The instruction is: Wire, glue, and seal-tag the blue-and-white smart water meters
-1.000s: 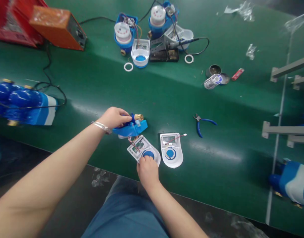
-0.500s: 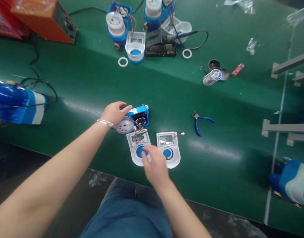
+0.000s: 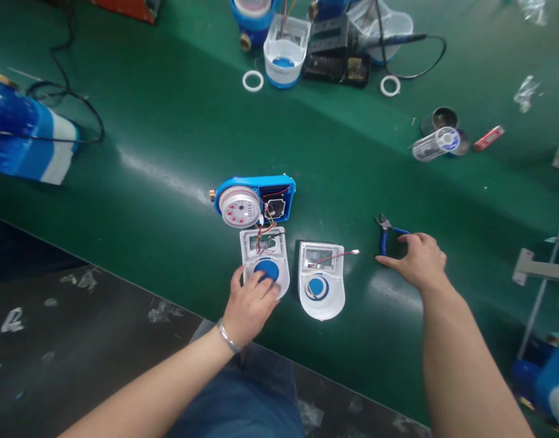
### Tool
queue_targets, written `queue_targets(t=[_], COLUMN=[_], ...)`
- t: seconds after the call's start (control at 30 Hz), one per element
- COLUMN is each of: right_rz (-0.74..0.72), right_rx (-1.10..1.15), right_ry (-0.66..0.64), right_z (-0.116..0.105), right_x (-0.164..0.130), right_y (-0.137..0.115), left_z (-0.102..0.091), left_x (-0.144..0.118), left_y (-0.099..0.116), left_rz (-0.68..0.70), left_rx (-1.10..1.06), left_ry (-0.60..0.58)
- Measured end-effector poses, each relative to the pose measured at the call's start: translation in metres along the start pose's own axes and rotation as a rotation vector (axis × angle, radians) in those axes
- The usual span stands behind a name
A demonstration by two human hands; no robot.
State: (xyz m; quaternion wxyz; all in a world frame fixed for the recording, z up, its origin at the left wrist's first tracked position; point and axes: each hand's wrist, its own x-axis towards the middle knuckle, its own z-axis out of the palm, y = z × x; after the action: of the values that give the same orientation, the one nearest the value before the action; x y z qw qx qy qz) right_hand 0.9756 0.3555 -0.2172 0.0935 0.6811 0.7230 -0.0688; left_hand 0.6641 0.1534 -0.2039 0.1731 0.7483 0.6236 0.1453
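Note:
My left hand (image 3: pixel 253 303) is closed over the lower part of a white plastic meter cover (image 3: pixel 280 263), its fingers on the blue disc and rim. Thin coloured wires (image 3: pixel 262 234) run from that cover to a blue water meter (image 3: pixel 279 181) with a round dial (image 3: pixel 240 208), lying just above. To the right is a second white cover (image 3: pixel 327 307) with a small red lead and plug across its window. My right hand (image 3: pixel 420 260) is at the blue-handled cutting pliers (image 3: pixel 383 240), thumb and fingers apart around the handles.
Near the back stand a white meter housing (image 3: pixel 286 70), a black soldering iron stand (image 3: pixel 327 58) and white rings (image 3: pixel 252 81). A solder tube (image 3: pixel 437 144) and red packet (image 3: pixel 489 139) lie at right. A blue meter (image 3: pixel 30 140) sits far left.
My left hand has left the water meter and moved down onto the wired cover. My right hand has gone from between the covers rightward to the pliers. The view has shifted.

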Motion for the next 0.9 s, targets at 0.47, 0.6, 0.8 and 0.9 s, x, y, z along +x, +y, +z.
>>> queue_targets(t=[0.47, 0.6, 0.8, 0.9], right_rz=[0.076, 0.038, -0.426, -0.613], right_rx=[0.397, 1.121, 0.772, 0.3], right_ry=[-0.174, -0.332, -0.652, -0.477], right_z=[-0.031, -0.059, -0.084, -0.087], right_x=[-0.032, -0.056, -0.095, -0.102], right_y=[-0.042, -0.068, -0.139, -0.17], left_z=[-0.012, -0.006, -0.022, -0.027], left_x=[0.004, 0.026, 0.022, 0.019], left_y=[0.002, 0.005, -0.007, -0.013], left_rz=[-0.394, -0.524, -0.504, -0.506], left_rx=[0.14, 0.134, 0.091, 0.065], left_ry=[0.165, 0.135, 0.042, 0.027])
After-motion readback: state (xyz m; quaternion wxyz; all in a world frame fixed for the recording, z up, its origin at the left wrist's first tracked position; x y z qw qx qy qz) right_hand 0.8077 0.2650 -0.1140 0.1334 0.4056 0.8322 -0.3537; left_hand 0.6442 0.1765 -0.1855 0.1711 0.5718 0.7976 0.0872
